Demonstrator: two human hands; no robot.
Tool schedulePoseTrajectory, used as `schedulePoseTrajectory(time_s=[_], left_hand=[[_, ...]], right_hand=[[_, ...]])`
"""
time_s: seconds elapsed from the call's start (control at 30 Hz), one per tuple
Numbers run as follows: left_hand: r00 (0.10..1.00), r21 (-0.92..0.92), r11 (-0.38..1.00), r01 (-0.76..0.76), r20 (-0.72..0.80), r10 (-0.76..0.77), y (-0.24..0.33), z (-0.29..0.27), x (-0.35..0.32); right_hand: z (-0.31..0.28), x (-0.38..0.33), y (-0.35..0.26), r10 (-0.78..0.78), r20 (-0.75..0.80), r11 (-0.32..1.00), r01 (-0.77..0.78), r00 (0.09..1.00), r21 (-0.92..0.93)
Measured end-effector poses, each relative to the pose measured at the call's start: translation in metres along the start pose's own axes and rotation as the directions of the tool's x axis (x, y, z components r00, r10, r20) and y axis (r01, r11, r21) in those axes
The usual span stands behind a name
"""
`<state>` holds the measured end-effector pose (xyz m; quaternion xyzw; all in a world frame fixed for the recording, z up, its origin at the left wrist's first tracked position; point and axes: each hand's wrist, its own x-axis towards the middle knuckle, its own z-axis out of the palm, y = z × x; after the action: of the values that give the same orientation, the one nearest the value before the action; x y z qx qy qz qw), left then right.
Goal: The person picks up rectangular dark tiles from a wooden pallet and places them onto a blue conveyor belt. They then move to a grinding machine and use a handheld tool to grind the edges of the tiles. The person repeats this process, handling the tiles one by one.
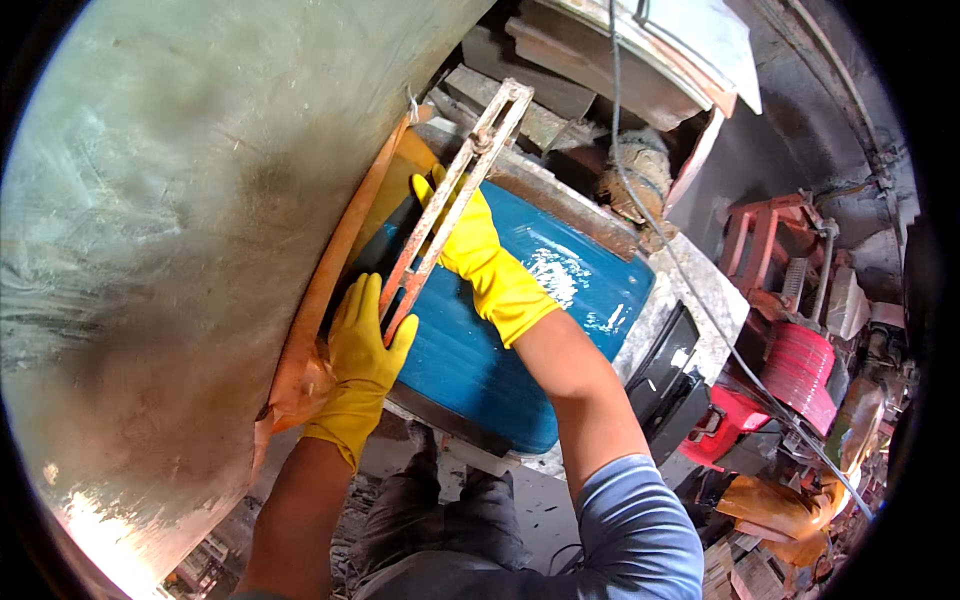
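Both hands wear yellow rubber gloves. My left hand (366,345) lies beside the lower end of a long slotted metal bar (470,175), its fingers stretched forward and thumb apart. My right hand (468,240) reaches past the bar's right side, fingers extended and partly hidden beneath it. The bar is worn white at the far end and rusty red at the near end. Under both hands is a glossy, wet-looking blue slab-like piece (520,330) with rounded corners. An orange-brown sheet (330,270) runs along its left side, beside my left hand.
A huge grey-green curved surface (180,200) fills the left. A thin grey cable (690,285) crosses the right side. Beyond the blue piece are stacked boards (600,60) and a dirty round part (640,175). Red ribbed material (800,375) and mixed clutter lie at the right.
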<state>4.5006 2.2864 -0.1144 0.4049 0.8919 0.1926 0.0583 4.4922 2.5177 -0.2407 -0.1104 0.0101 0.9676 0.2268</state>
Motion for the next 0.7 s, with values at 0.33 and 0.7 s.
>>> schedulePoseTrajectory(time_s=[0.33,0.7], left_hand=[[0.995,0.017,0.997,0.079,0.052,-0.079,-0.005,-0.004,-0.001],[0.996,-0.034,0.999,-0.003,-0.093,0.0,-0.006,0.0,0.003]], right_hand=[[-0.005,0.023,0.002,0.194,0.527,-0.901,0.363,0.828,-0.239],[0.036,-0.16,-0.077,0.051,0.46,-0.847,0.282,0.887,-0.45]])
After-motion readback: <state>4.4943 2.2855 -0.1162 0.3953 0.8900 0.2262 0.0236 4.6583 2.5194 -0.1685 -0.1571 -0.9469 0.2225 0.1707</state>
